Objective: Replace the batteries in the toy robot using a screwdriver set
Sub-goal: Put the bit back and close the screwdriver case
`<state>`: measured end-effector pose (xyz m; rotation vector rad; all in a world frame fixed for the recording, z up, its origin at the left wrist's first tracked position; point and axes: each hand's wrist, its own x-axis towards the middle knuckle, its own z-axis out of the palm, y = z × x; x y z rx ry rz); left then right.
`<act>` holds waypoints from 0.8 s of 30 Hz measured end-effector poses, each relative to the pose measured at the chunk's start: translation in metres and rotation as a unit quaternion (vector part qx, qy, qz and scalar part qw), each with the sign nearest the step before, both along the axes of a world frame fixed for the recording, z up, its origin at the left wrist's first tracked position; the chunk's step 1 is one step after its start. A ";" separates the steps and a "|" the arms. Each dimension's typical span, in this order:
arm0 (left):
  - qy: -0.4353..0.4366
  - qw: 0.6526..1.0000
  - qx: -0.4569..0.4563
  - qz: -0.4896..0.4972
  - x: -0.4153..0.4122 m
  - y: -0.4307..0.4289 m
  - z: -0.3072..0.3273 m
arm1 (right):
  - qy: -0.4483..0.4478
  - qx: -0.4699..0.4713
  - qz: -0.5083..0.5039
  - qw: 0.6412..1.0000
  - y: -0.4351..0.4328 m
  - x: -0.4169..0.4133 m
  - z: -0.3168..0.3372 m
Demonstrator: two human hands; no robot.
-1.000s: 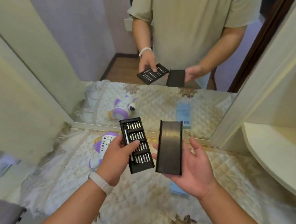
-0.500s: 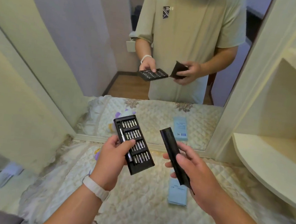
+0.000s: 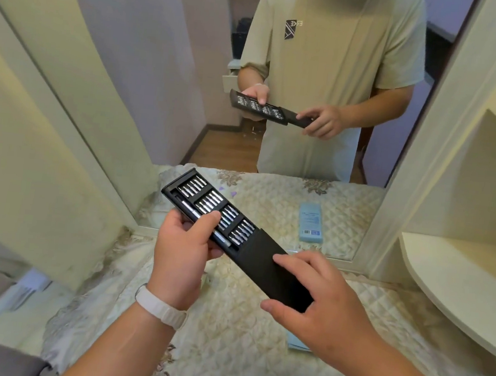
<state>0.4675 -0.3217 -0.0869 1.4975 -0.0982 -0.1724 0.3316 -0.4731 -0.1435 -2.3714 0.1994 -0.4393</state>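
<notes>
My left hand (image 3: 179, 257) grips the black bit tray (image 3: 208, 206) of the screwdriver set, thumb lying across the rows of silver bits and the driver handle. My right hand (image 3: 317, 305) holds the black sleeve (image 3: 274, 270), fingers curled over its top and thumb under its near end. The tray's near end sits inside the sleeve's mouth; both are held in the air above the quilted cloth. The toy robot is hidden behind my left hand and the tray.
A quilted cream cloth (image 3: 224, 338) covers the tabletop. A pale blue box (image 3: 297, 343) lies on it, partly under my right hand. A large mirror (image 3: 295, 101) stands behind, reflecting me. A cream curved shelf (image 3: 457, 280) juts out at the right.
The tray and sleeve were held apart side by side; my right hand turned the sleeve and brought it to the tray's near end, which now sits in the sleeve. The camera tilted up.
</notes>
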 end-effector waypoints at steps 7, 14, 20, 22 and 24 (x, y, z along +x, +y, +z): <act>0.004 1.000 0.001 0.007 -0.002 -0.003 0.000 | 0.020 -0.008 0.000 1.000 -0.006 -0.002 0.002; -0.015 1.000 -0.002 -0.011 -0.002 -0.001 0.004 | 0.031 -0.004 0.005 1.000 -0.005 -0.003 0.005; -0.011 0.998 0.004 -0.057 -0.009 -0.003 0.005 | 0.025 0.024 0.006 0.999 -0.004 0.004 0.006; -0.011 0.998 0.006 -0.066 -0.014 -0.004 0.002 | 0.028 0.019 0.009 0.999 -0.004 0.007 0.007; -0.009 0.997 0.007 -0.074 -0.017 -0.005 -0.002 | 0.032 0.009 0.010 0.999 -0.003 0.009 0.008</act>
